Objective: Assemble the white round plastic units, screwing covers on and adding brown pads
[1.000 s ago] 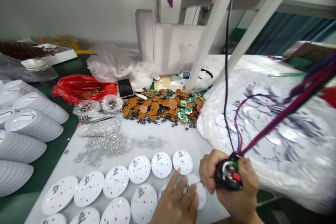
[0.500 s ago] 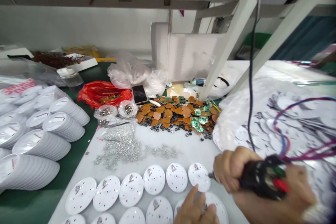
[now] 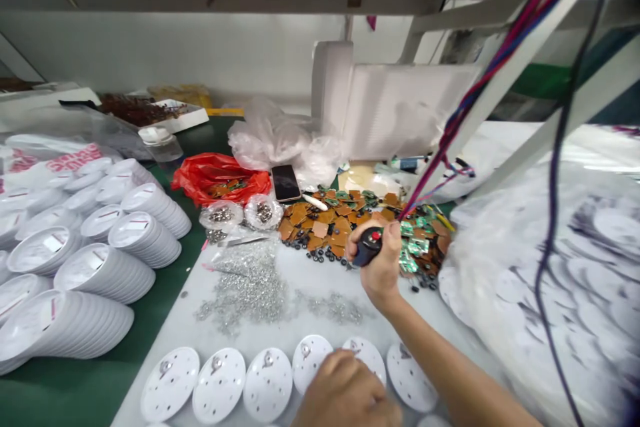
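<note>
My right hand is wrapped around a black electric screwdriver with a red button. It is held above the front edge of the heap of brown and green circuit boards; its tip is out of sight. Low in the view, my left hand is curled over a row of round white discs, hiding parts of two of them. Its fingertips are hidden, so what they hold, if anything, does not show. Each disc that shows well has small holes and a metal piece near its upper edge.
Small silvery parts are strewn across the white board. Stacked white cups fill the left side. A red bag, a phone and tweezers lie farther back. At right, a large clear bag holds white pieces; a black cable hangs before it.
My right hand has carried the screwdriver from beside the rightmost disc up and left to the circuit boards. My left hand's spread fingers have curled. The view has shifted.
</note>
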### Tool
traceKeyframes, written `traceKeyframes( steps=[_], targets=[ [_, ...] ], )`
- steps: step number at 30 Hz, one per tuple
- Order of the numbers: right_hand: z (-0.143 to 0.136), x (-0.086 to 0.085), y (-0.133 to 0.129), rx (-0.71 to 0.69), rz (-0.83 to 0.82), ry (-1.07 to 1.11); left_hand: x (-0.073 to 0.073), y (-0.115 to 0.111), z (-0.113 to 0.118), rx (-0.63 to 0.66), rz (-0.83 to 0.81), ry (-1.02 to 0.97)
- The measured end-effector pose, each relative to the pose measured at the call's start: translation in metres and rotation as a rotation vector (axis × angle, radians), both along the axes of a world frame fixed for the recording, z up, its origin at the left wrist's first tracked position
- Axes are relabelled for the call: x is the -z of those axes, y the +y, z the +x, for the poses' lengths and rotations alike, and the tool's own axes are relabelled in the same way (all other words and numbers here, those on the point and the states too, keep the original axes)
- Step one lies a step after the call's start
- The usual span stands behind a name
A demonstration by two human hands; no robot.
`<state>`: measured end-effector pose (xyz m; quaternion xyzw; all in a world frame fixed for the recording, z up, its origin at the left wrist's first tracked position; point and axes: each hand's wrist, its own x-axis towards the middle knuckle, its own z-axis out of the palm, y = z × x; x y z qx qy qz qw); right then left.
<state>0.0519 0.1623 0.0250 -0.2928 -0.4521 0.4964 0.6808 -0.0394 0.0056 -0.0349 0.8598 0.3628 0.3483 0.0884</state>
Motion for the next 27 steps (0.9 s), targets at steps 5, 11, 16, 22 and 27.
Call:
traceKeyframes(
  steps=[5, 11, 16, 22, 27],
  targets=[
    [0.001, -0.022, -0.014, -0.04, 0.004, 0.024, -0.046, 0.033, -0.033, -0.149, -0.34, -0.061],
    [0.012, -0.057, -0.049, -0.123, 0.004, 0.057, -0.058, 0.067, -0.034, -0.337, -0.559, -0.15],
    [0.019, -0.065, -0.066, -0.166, -0.009, 0.078, -0.054, 0.074, -0.026, -0.272, -0.578, -0.174],
    [0.025, -0.071, -0.077, -0.202, -0.037, 0.09, -0.054, 0.065, -0.028, -0.199, -0.485, -0.128],
    [0.031, -0.074, -0.086, -0.218, -0.059, 0.109, -0.059, 0.055, -0.026, -0.099, -0.439, -0.073]
  ],
)
